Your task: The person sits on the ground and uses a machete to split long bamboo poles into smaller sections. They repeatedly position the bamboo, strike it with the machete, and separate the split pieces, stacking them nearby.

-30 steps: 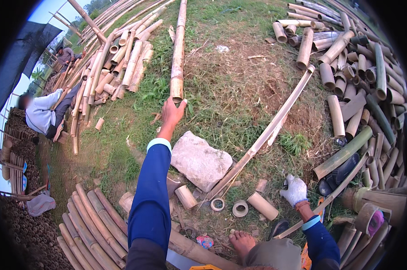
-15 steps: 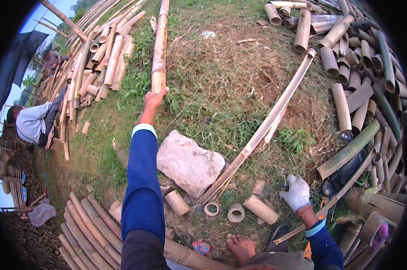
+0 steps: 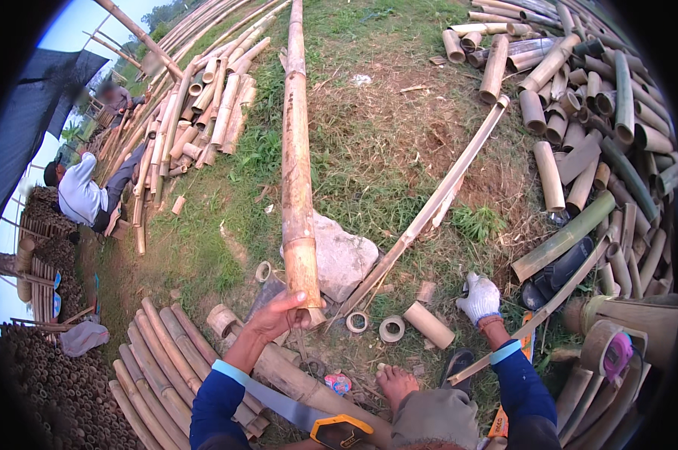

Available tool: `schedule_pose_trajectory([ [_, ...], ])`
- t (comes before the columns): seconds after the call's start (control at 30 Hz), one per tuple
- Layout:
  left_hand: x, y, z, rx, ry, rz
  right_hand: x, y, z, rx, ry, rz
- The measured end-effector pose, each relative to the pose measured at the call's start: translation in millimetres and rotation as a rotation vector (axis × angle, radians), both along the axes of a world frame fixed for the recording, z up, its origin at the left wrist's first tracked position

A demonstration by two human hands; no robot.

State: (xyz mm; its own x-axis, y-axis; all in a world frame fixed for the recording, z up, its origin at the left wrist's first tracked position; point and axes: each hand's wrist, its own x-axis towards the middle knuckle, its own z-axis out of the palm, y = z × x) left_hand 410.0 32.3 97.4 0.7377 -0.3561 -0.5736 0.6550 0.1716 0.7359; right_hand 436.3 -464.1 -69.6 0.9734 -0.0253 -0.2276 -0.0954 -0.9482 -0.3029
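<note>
On the grass at centre lies a long bamboo pole (image 3: 297,150), running from the top of the view down to the person's left hand (image 3: 275,315). Its near cut end rests over a pale flat stone (image 3: 344,259) and touches the hand. The left fingers (image 3: 290,300) are curled around the underside of the pole's end, clamped on it, thumb side up.

The right hand (image 3: 479,298) wears a white glove and rests knuckles-up on the ground, well apart from the pole. Its fingers are drawn together and bent down; whether they grip anything cannot be told.

Between the hands lie two short bamboo rings (image 3: 375,325) and a short cut cylinder (image 3: 429,325), near the stone's lower edge. A thin split strip (image 3: 429,214) runs diagonally from beside the stone up to the right. A bare foot (image 3: 396,384) sits below the rings. A handsaw (image 3: 309,416) with a yellow and black handle lies across the person's lap, blade toward the left forearm.

Left of the hand, a row of thick poles (image 3: 155,367) lies side by side. At right, a large heap of cut bamboo lengths (image 3: 594,127). At upper left, a smaller stack of cut pieces (image 3: 211,112), and beside it a seated person in a light shirt (image 3: 80,195).
</note>
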Motion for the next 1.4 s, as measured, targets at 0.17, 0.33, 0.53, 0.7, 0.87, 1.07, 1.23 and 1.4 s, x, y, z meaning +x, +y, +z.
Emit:
schedule_pose_trajectory([
  [0.17,-188,18,60,0.364,0.225,-0.115,-4,5,1,-0.019,-0.049,0.025],
  [0.33,-313,32,125,0.605,0.225,-0.059,20,-4,-10,-0.095,0.176,0.071],
  [0.53,-417,4,144,0.861,-0.021,0.105,46,151,143,0.109,0.151,0.726],
  [0.7,-460,-47,171,1.12,0.01,0.108,51,302,304,0.736,0.384,0.636],
  [0.87,-477,-80,175,1.215,-0.072,0.031,92,377,268,0.735,-0.083,0.127],
  [1.07,-515,-102,139,1.266,0.063,0.145,-53,380,261,1.05,0.169,0.001],
  [1.23,-482,-121,122,1.245,0.025,0.085,14,344,194,1.383,0.006,-0.056],
  [1.4,-493,-140,95,1.259,-0.008,0.214,-3,350,159,1.883,0.463,-0.251],
])
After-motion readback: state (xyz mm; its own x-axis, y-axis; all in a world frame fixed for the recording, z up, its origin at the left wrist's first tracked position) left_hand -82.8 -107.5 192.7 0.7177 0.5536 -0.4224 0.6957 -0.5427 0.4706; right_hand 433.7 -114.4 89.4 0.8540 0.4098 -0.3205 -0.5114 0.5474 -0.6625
